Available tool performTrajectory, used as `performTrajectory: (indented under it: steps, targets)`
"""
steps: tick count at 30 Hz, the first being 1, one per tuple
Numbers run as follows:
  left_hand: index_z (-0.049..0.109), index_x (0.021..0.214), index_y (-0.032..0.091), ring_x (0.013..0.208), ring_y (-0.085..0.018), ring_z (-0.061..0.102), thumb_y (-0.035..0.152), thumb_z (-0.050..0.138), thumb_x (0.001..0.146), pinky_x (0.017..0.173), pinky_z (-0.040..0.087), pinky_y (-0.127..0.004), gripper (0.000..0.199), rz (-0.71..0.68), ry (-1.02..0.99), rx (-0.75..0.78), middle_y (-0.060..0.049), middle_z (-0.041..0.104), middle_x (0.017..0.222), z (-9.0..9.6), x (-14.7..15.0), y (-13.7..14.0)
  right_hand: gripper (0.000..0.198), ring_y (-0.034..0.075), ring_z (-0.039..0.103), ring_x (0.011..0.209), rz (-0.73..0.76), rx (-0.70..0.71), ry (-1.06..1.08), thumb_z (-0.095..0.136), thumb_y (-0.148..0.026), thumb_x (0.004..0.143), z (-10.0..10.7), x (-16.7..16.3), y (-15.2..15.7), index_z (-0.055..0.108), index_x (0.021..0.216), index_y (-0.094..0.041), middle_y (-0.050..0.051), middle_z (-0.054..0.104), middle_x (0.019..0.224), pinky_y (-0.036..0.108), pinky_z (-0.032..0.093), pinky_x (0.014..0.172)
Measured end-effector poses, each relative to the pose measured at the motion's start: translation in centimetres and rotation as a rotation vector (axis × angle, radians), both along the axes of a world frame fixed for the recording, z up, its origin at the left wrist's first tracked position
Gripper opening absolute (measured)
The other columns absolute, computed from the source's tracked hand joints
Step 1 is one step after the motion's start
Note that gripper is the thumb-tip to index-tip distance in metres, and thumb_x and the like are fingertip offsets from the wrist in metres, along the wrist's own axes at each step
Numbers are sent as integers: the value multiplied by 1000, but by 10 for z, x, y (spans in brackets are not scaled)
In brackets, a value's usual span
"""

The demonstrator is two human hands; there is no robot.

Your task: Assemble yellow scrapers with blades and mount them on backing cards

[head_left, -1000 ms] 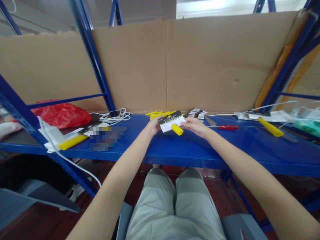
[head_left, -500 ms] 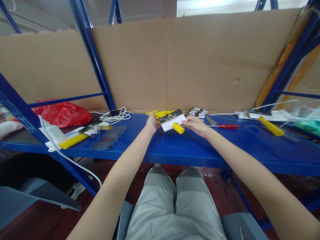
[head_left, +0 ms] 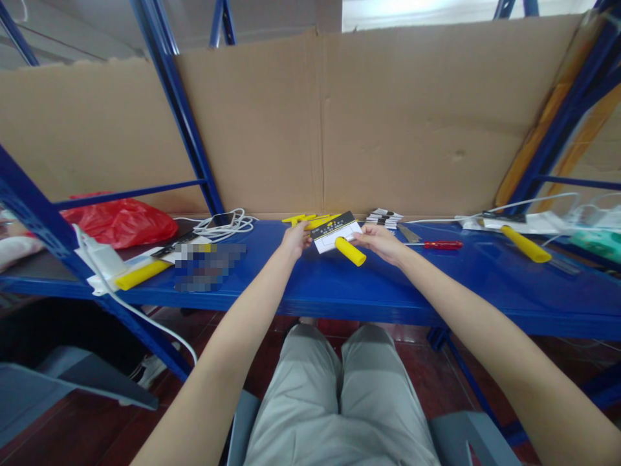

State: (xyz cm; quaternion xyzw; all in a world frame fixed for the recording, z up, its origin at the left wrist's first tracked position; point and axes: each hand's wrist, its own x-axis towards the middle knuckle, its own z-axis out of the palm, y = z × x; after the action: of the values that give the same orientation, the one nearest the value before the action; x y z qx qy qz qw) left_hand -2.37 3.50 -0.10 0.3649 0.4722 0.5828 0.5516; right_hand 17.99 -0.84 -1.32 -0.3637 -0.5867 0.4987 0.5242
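Brown cardboard [head_left: 412,116] walls off the far side of the blue counter [head_left: 388,285], and both hands meet over the counter's middle. Between them is a black-and-white card [head_left: 334,234], tilted, with a yellow handle [head_left: 351,251] standing out from its lower part. The handle's long axis runs from the card toward about four o'clock, its open end toward the person's side.

From the fingers of the right hand [head_left: 381,243], the handle lies near, at roughly seven o'clock; from the left hand [head_left: 295,241] it lies across the card, between three and four. So the right hand is nearer. Its fingers are clamped on the card's right edge. The left fingers are at the opposite edge, but at this size I cannot tell whether they grip or merely touch.

Yellow strips [head_left: 294,220] lie at ten o'clock from the card, a red screwdriver [head_left: 442,245] at three.
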Motion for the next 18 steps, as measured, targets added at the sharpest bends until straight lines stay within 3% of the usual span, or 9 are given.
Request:
performTrajectory:
  steps: [10,18]
  targets:
    - [59,77,17,48,-8,50,16,61,81,45,30,-20,5,-103,136,14,1,57,59,-1,3,-1,21,16,68,78,-86,44,-12,74,-22,67,-3,3,5,55,62,-19,2,71,73,33,51,85]
    - [62,84,19,55,-11,54,21,56,86,48,33,-21,6,-250,161,62,-3,65,69,-3,5,-1,23,14,68,71,-157,28,39,73,-17,71,-2,2,4,53,60,-19,1,70,69,34,53,85]
